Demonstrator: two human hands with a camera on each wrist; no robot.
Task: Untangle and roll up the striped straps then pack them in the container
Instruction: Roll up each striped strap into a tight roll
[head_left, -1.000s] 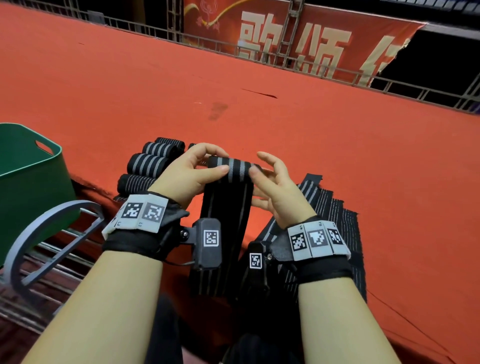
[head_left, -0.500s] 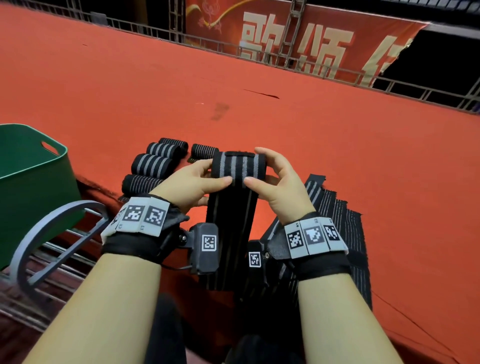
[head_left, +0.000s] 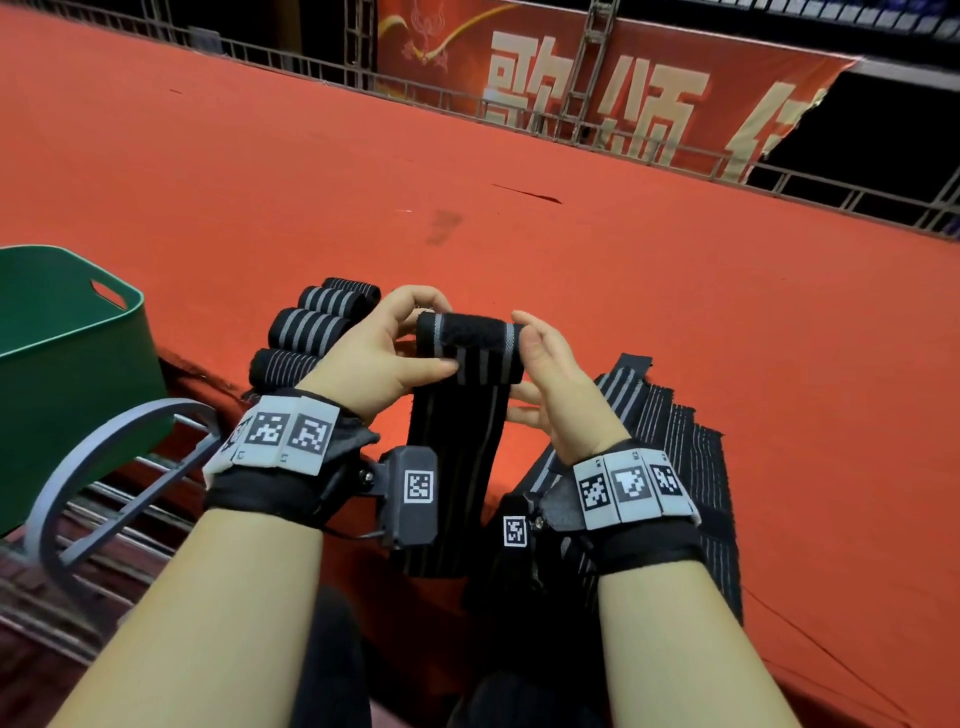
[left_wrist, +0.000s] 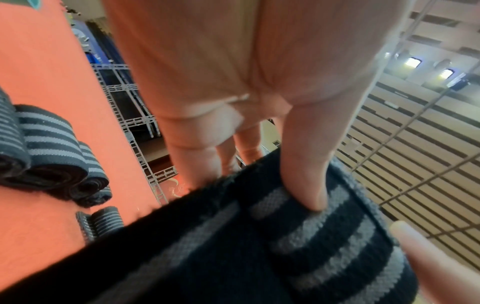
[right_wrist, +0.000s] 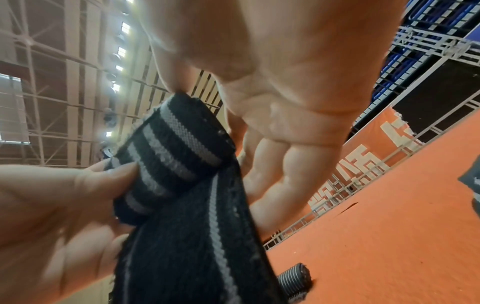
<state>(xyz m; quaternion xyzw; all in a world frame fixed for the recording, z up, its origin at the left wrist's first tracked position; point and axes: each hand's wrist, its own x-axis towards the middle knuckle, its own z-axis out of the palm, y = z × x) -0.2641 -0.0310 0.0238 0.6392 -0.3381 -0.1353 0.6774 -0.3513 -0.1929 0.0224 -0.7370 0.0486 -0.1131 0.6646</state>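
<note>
A black strap with grey stripes (head_left: 467, 348) is partly wound into a roll, held level between both hands above the red surface. My left hand (head_left: 431, 338) pinches the roll's left end, thumb on its near face (left_wrist: 306, 164). My right hand (head_left: 519, 364) grips the right end, thumb on top and fingers underneath (right_wrist: 272, 174). The unrolled tail (head_left: 452, 467) hangs down toward me. Several finished rolls (head_left: 311, 332) lie in a row left of my left hand. Loose flat straps (head_left: 670, 441) lie to the right. The green container (head_left: 67, 364) stands at far left.
A small rolled strap (right_wrist: 296, 277) lies on the red carpet just beyond the hands. A grey curved metal frame (head_left: 104, 467) sits below the container at the stage edge. Wide red carpet (head_left: 571, 234) stretches ahead to a railing and a banner.
Both hands have kept turning the roll; it is thicker, its plain dark face now shows on top, and more of the hanging tail is wound in.
</note>
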